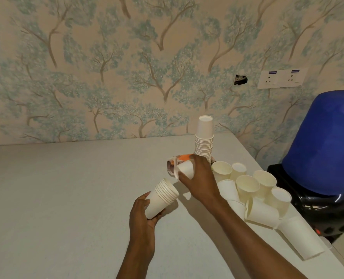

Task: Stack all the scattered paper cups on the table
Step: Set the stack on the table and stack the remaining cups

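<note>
My left hand [142, 216] grips a short stack of nested white paper cups [161, 198], tilted with its mouths up and to the right. Just above it, my right hand [199, 178] holds a single white paper cup [185, 169] on its side, base pointing left. A tall upside-down stack of cups [204, 137] stands behind my right hand. Several loose cups [247, 186] lie and stand scattered to the right, with one cup [299, 237] lying near the table's right edge.
The grey table [66, 198] meets a tree-patterned wall at the back. An orange and white wrapper [172, 165] lies behind the held cup. A blue water bottle on a black dispenser [326, 143] stands past the table's right edge.
</note>
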The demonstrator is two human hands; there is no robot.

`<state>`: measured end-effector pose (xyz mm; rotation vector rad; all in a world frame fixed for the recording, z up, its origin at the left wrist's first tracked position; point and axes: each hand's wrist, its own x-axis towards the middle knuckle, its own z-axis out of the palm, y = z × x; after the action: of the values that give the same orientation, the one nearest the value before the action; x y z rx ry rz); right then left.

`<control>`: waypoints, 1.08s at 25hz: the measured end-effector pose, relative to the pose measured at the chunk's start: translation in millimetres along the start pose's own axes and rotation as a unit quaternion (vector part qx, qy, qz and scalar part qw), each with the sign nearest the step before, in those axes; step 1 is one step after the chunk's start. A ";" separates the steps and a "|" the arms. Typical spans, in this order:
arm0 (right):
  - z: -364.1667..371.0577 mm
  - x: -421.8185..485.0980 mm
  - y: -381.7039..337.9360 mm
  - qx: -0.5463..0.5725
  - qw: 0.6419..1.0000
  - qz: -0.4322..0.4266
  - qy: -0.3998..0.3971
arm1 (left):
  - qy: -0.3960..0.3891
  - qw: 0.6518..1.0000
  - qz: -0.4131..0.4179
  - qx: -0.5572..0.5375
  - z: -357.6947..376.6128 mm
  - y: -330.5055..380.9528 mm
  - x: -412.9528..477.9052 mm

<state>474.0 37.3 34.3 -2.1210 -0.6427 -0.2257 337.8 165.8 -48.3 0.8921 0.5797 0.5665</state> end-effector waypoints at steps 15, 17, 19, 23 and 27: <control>-14.1 -81.2 -19.9 0.046 0.987 -0.080 -0.133 | -0.019 1.000 -0.013 -0.018 14.2 -2.1 -26.4; -12.0 -86.6 -21.5 0.099 0.979 -0.067 -0.166 | -0.021 0.999 -0.020 -0.034 15.0 -1.5 -27.9; -13.5 -81.4 -16.4 0.098 0.989 -0.054 -0.093 | -0.020 0.999 -0.015 -0.041 12.8 0.9 -28.9; -15.4 -47.1 9.7 -0.247 0.968 0.014 -0.035 | -0.018 1.000 0.013 0.001 5.4 3.7 -29.2; 2.2 -39.0 26.8 -0.378 0.916 0.011 -0.134 | -0.015 0.999 -0.014 -0.035 5.1 8.7 -27.5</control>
<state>454.8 12.1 -0.9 -2.9410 -0.7715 -0.1885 319.9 149.1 -32.3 0.8245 0.5409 0.5429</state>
